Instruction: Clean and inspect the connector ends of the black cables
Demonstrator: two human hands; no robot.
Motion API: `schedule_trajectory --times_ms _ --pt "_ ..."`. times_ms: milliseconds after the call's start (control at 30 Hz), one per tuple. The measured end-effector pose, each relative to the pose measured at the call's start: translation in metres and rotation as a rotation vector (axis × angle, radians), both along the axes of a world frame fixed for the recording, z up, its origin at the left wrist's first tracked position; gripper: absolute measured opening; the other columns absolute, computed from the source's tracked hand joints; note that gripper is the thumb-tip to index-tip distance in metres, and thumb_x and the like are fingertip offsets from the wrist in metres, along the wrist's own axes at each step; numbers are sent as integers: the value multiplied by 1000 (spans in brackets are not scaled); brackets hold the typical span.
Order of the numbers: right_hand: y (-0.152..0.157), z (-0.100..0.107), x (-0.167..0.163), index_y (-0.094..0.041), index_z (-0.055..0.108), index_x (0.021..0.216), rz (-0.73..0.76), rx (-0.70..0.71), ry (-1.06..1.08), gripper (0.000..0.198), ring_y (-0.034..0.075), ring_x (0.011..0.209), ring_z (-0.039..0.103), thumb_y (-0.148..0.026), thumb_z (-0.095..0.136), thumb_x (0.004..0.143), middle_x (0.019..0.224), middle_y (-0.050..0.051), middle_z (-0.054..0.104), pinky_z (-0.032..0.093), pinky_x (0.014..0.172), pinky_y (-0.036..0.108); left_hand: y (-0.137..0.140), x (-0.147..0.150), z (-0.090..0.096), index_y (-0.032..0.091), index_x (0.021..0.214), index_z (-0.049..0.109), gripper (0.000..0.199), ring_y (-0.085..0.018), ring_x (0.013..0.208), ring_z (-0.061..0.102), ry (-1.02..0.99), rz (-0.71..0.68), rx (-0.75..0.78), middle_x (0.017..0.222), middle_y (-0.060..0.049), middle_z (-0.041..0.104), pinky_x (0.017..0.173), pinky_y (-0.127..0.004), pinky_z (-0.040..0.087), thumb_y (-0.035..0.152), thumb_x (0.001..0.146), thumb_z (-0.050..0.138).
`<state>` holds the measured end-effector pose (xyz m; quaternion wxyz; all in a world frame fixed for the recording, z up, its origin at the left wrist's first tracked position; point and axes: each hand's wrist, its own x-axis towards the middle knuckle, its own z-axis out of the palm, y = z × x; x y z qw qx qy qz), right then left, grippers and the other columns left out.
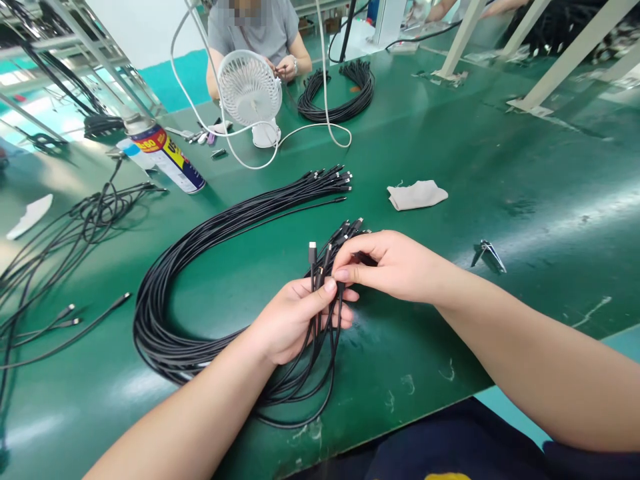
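Observation:
My left hand (303,313) is closed round several black cables, whose plug ends stick up past the thumb. One upright plug (313,253) with a pale metal tip stands out above the fingers. Thumb and forefinger of my right hand (385,267) pinch a cable end right beside the left thumb; the pinched part is mostly hidden. Behind the hands lie more plug ends (353,228) of the bundle. From there the thick bundle of black cables (170,280) curves left and back in a U, its other ends (333,177) lying farther up the table.
A spray can (167,157), a white fan (250,90) and loose cables (95,213) are on the left side. A white cloth piece (417,195) and nail clippers (490,257) lie to the right. Across the green table (500,167) sits a person (255,33) near a cable coil (340,93).

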<state>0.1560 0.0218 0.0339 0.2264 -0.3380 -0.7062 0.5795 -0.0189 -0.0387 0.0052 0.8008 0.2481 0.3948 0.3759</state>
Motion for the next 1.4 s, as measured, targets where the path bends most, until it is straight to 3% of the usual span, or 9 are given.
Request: schedule_trajectory --times_ms 133,300,433,533,700,900,1133,1400 --pt "-2 3 -1 -17 64 85 12 26 9 13 15 71 65 -29 58 86 72 0 67 51 72 30 0 0 -3 11 79 72 19 -5 55 56 -47 42 50 73 -1 63 55 -19 48 29 75 78" --pt "-9 12 3 -17 54 111 -47 311 -181 23 17 89 64 -30 46 93 97 5 68 49 78 31 3 -2 -1 13 82 74 20 -6 54 56 -81 67 34 73 0 62 54 -20 47 27 70 82" --pt "-15 8 6 -19 54 97 -100 575 -312 19 16 80 61 -24 36 98 90 4 67 45 68 27 5 -4 -2 12 85 74 24 -7 56 57 -98 56 21 74 -1 63 55 -21 48 28 68 83" --pt "-19 3 5 -18 55 96 -136 763 -360 19 16 74 62 -20 36 97 84 4 68 43 62 27 5 -4 -2 12 85 74 23 -6 55 55 -120 57 23 74 -1 61 54 -20 46 27 70 82" --pt "-25 -3 3 -15 59 98 -140 979 -416 18 16 74 65 -12 41 93 88 4 71 44 60 26 4 -3 1 12 83 74 25 -5 54 52 -136 73 22 71 -1 60 53 -20 43 27 66 85" --pt "-29 -5 1 -13 66 94 -139 1207 -393 21 16 68 64 -9 47 88 79 4 70 43 59 28 5 -4 -1 12 77 72 22 -6 56 52 -123 72 40 70 0 59 54 -20 43 28 68 84" --pt "-31 -2 0 -12 70 91 -173 1317 -451 26 15 64 62 -9 44 89 77 5 71 40 56 28 5 -4 -5 11 73 69 23 -7 55 55 -78 66 64 68 0 59 54 -21 45 29 69 83" --pt "-32 -2 -1 -12 71 89 -161 1312 -491 26 16 64 63 -9 45 88 80 6 73 40 55 30 4 -2 -4 10 70 67 26 -8 55 54 -26 59 85 65 0 59 54 -21 44 32 70 82"
